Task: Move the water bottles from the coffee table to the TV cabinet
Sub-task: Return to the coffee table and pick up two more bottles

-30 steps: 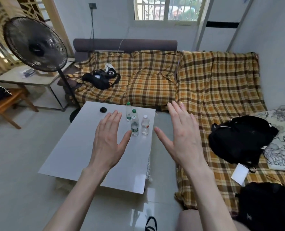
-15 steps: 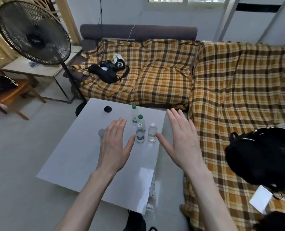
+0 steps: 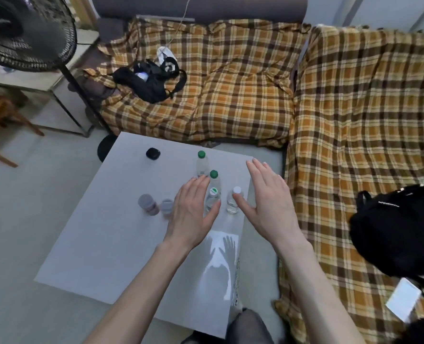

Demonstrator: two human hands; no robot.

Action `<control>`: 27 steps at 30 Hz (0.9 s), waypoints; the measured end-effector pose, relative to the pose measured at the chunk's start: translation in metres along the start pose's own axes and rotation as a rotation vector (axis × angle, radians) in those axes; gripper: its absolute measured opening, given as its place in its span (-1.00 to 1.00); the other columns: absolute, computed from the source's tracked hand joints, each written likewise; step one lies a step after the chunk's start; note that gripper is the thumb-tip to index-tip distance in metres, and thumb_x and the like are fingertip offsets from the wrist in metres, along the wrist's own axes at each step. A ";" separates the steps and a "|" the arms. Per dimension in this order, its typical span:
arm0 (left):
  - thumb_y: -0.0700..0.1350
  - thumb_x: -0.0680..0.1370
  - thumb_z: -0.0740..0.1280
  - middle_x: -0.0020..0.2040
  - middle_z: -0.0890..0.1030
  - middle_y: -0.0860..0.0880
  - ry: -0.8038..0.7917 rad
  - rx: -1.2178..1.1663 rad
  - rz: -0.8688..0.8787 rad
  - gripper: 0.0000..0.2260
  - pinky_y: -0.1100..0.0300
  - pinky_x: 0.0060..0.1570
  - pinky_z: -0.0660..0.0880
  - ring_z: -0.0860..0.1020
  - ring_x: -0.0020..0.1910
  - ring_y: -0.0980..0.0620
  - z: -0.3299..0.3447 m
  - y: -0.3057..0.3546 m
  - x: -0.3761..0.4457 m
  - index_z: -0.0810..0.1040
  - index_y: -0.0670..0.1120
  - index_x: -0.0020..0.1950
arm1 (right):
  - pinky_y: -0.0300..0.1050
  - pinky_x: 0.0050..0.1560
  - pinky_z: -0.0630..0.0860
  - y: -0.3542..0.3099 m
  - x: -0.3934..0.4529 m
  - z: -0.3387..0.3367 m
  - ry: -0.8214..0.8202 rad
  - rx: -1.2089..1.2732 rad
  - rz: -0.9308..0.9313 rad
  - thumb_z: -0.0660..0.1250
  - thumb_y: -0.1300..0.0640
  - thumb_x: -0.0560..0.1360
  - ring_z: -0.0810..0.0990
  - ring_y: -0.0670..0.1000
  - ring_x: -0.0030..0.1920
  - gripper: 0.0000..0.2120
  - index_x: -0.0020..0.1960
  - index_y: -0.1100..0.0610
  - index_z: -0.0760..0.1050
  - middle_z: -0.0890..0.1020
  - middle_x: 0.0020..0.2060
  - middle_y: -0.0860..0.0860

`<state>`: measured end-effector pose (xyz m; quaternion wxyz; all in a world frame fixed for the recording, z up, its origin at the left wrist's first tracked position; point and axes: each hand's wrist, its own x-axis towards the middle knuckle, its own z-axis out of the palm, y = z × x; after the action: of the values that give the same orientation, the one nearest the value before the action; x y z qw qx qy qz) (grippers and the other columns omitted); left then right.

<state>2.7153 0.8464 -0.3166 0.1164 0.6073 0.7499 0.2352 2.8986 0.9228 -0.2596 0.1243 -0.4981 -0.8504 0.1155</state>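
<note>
Both hands are closing in on the bottles, and the view has dropped much nearer to the desk (image 3: 86,239) than it was a second ago, when the hands were hanging higher and farther back from the group. That means the reach is well under way, but nothing is being lifted yet.

The left hand (image 3: 192,212) is spread flat with fingers released, and its thumb is lying just in front of the nearest green-capped bottle (image 3: 213,188); whether it is touching the plastic cannot be told from this angle. The right hand (image 3: 268,202) is likewise open and holding nothing, its thumb sitting just beside the white-capped bottle (image 3: 234,199). A third, farther green-capped bottle (image 3: 202,163) is standing behind the other two, untouched.

All three bottles are standing upright in a close cluster near the right edge of the desk, so every one of them is waiting to be carried. A small black case (image 3: 153,153) is lying apart at the far left of the desk. The TV cabinet is not in view here; the plaid-covered sofa (image 3: 243,95) is filling the background.

Judging by the hand positions, the next step is probably a grasp on the two nearest bottles, one per hand. They are packed tightly, so a careless finger could knock a neighbour over.
</note>
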 end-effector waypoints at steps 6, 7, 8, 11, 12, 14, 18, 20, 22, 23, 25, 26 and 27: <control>-0.01 0.65 0.34 0.50 0.50 -0.11 -0.087 -0.004 -0.005 -0.55 -0.01 0.57 0.30 0.41 0.52 -0.12 0.045 -0.028 0.037 0.46 -0.14 0.52 | 0.05 0.56 0.22 0.008 0.038 0.059 -0.105 0.040 0.042 0.23 -0.15 0.64 0.23 0.08 0.61 -0.32 0.64 0.12 0.14 0.26 0.61 0.05; -0.03 0.64 0.35 0.49 0.51 -0.11 -0.094 -0.010 -0.022 -0.55 -0.01 0.56 0.31 0.42 0.51 -0.13 0.052 -0.033 0.042 0.47 -0.15 0.51 | 0.06 0.55 0.23 0.011 0.044 0.068 -0.120 0.037 0.038 0.23 -0.15 0.63 0.24 0.09 0.60 -0.33 0.64 0.12 0.15 0.27 0.61 0.06; -0.04 0.64 0.36 0.48 0.51 -0.12 -0.101 -0.014 -0.041 -0.55 -0.01 0.56 0.31 0.43 0.50 -0.14 0.059 -0.037 0.046 0.48 -0.15 0.50 | 0.06 0.55 0.23 0.016 0.050 0.077 -0.138 0.029 0.033 0.22 -0.15 0.63 0.25 0.10 0.60 -0.33 0.63 0.12 0.16 0.27 0.60 0.06; -0.05 0.63 0.37 0.50 0.49 -0.10 -0.125 -0.014 -0.102 -0.53 0.01 0.56 0.30 0.41 0.52 -0.12 0.078 -0.047 0.059 0.45 -0.15 0.53 | 0.04 0.55 0.22 0.034 0.069 0.103 -0.205 -0.007 0.037 0.24 -0.14 0.63 0.24 0.10 0.60 -0.33 0.64 0.10 0.15 0.27 0.60 0.06; -0.05 0.64 0.37 0.50 0.49 -0.10 -0.131 -0.016 -0.120 -0.53 0.02 0.55 0.30 0.41 0.51 -0.11 0.084 -0.050 0.063 0.44 -0.15 0.53 | 0.03 0.55 0.22 0.040 0.075 0.111 -0.230 -0.021 0.043 0.26 -0.12 0.63 0.23 0.10 0.60 -0.33 0.64 0.09 0.14 0.27 0.60 0.05; -0.07 0.64 0.36 0.49 0.49 -0.09 -0.156 -0.011 -0.151 -0.54 0.04 0.52 0.31 0.42 0.49 -0.11 0.098 -0.055 0.070 0.44 -0.14 0.53 | 0.03 0.52 0.26 0.054 0.085 0.126 -0.292 -0.044 0.054 0.29 -0.10 0.62 0.25 0.10 0.58 -0.33 0.63 0.07 0.13 0.27 0.60 0.04; -0.07 0.64 0.34 0.47 0.49 -0.04 -0.235 0.008 -0.214 -0.54 0.08 0.45 0.35 0.42 0.44 -0.09 0.127 -0.065 0.084 0.41 -0.09 0.54 | 0.03 0.28 0.45 0.076 0.102 0.157 -0.429 -0.042 0.086 0.34 -0.08 0.59 0.46 0.13 0.42 -0.34 0.59 0.04 0.18 0.32 0.53 0.01; -0.06 0.64 0.34 0.43 0.50 -0.03 -0.262 0.008 -0.248 -0.56 0.08 0.38 0.39 0.44 0.39 -0.08 0.140 -0.069 0.091 0.42 -0.07 0.52 | 0.02 0.14 0.50 0.083 0.107 0.172 -0.483 -0.036 0.091 0.36 -0.07 0.57 0.53 0.13 0.32 -0.37 0.56 0.02 0.22 0.36 0.48 0.00; -0.04 0.64 0.35 0.35 0.52 -0.03 -0.290 0.009 -0.285 -0.59 0.06 0.31 0.44 0.47 0.34 -0.08 0.150 -0.072 0.097 0.45 -0.04 0.48 | -0.02 0.04 0.51 0.089 0.110 0.186 -0.536 -0.033 0.095 0.36 -0.05 0.58 0.57 0.13 0.25 -0.42 0.53 0.01 0.25 0.37 0.44 0.00; -0.04 0.64 0.35 0.31 0.53 -0.03 -0.304 0.008 -0.303 -0.62 0.05 0.27 0.46 0.48 0.31 -0.08 0.154 -0.073 0.099 0.48 -0.03 0.45 | -0.03 0.01 0.51 0.092 0.111 0.192 -0.559 -0.027 0.101 0.36 -0.04 0.58 0.58 0.13 0.23 -0.45 0.51 0.00 0.28 0.38 0.43 0.00; -0.07 0.63 0.36 0.24 0.52 -0.04 -0.325 -0.012 -0.334 -0.67 0.00 0.20 0.50 0.51 0.24 -0.09 0.160 -0.073 0.103 0.51 -0.03 0.40 | -0.03 -0.03 0.52 0.095 0.111 0.202 -0.586 -0.011 0.106 0.37 -0.02 0.58 0.60 0.13 0.17 -0.51 0.46 0.00 0.33 0.41 0.37 0.00; -0.10 0.62 0.37 0.22 0.52 -0.05 -0.329 -0.025 -0.346 -0.68 -0.03 0.18 0.52 0.53 0.22 -0.10 0.162 -0.073 0.104 0.52 -0.03 0.38 | -0.03 -0.07 0.52 0.096 0.111 0.206 -0.590 -0.003 0.106 0.37 0.00 0.57 0.61 0.14 0.13 -0.54 0.43 0.01 0.35 0.41 0.33 0.01; -0.12 0.61 0.37 0.21 0.51 -0.06 -0.329 -0.035 -0.359 -0.69 -0.04 0.15 0.53 0.54 0.19 -0.11 0.164 -0.073 0.106 0.53 -0.04 0.36 | -0.02 -0.11 0.51 0.097 0.111 0.209 -0.591 0.005 0.107 0.38 0.01 0.57 0.60 0.15 0.08 -0.56 0.40 0.02 0.36 0.41 0.29 0.02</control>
<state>2.7029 0.9727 -0.4822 0.2875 0.4925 0.8124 0.1218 2.8576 1.0516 -0.4768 -0.1337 -0.4866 -0.8220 0.2639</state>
